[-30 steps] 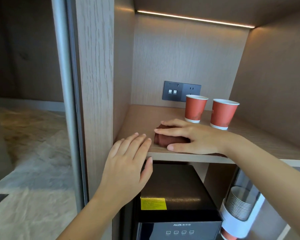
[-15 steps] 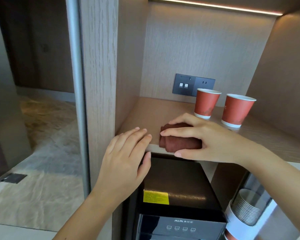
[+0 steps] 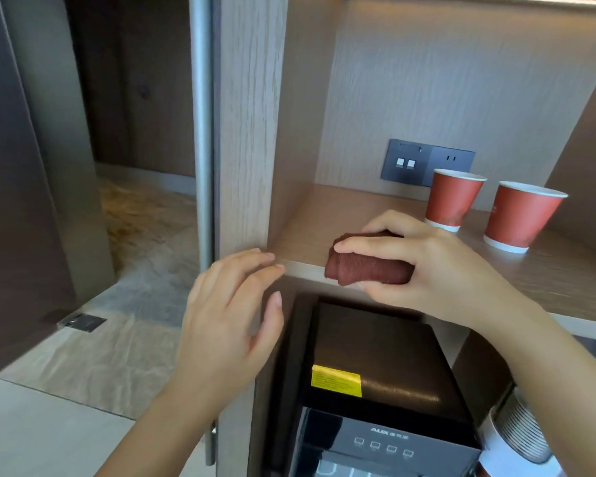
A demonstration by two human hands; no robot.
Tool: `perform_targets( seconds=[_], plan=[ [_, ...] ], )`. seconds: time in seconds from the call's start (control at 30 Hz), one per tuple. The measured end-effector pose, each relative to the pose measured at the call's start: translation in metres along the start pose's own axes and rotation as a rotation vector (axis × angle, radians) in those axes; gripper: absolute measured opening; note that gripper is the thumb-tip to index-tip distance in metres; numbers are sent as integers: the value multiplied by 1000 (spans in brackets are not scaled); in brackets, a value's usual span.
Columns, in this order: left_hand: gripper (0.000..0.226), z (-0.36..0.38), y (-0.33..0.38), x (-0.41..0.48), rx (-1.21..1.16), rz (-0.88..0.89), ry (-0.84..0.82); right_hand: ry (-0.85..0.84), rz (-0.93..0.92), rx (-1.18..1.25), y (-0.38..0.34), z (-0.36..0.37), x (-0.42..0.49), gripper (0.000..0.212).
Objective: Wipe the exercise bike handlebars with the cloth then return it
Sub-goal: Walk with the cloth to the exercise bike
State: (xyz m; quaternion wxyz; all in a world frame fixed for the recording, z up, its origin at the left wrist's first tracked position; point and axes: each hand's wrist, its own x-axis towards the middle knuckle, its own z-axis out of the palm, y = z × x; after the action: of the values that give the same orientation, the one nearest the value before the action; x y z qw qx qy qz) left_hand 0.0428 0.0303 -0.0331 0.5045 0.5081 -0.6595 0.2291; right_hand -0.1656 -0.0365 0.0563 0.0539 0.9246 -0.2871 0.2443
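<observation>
My right hand (image 3: 427,270) has its fingers curled around the rolled cloth (image 3: 369,270) at the shelf (image 3: 324,218) edge, soft and light I judge, while my left hand (image 3: 227,315) hovers spread, holding nothing.

2 bare forearms enter from the lower edge, each ending in an ungloved hand. Left hand (image 3: 227,315): 4 fingers and thumb visible, nails short and unpainted, no ring or watch on what shows. Right hand (image 3: 437,270): knuckles and back of the hand visible, wrist bare, no bracelet or strap. No sleeve reaches either forearm within view; both are uncovered to the frame edge.
</observation>
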Motion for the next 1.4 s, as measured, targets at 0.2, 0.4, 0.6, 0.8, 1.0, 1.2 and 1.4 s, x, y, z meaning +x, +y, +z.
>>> perform_targets(
  seconds=[0.2,0.4,0.6,0.8,1.0,1.2,1.4],
  plan=[
    [32,-48,-13,-23,68,-62,-28,126,-66,63,-48,15,8,39],
    [31,-128,-34,-61,204,-134,-30,163,-95,363,-126,49,26,42],
    [28,-233,-59,-120,447,-197,-23,137,-153,642,-242,110,44,41],
    [28,-359,-67,-196,705,-365,-27,35,-217,930,-390,162,44,42],
    [26,-476,-53,-277,969,-566,-39,-111,-355,1111,-537,197,29,41],
    [24,-568,-33,-350,1182,-803,-1,-287,-514,1192,-667,221,12,36],
    [27,-647,-26,-413,1329,-1013,93,-422,-691,1247,-791,246,-2,36]
  ],
)
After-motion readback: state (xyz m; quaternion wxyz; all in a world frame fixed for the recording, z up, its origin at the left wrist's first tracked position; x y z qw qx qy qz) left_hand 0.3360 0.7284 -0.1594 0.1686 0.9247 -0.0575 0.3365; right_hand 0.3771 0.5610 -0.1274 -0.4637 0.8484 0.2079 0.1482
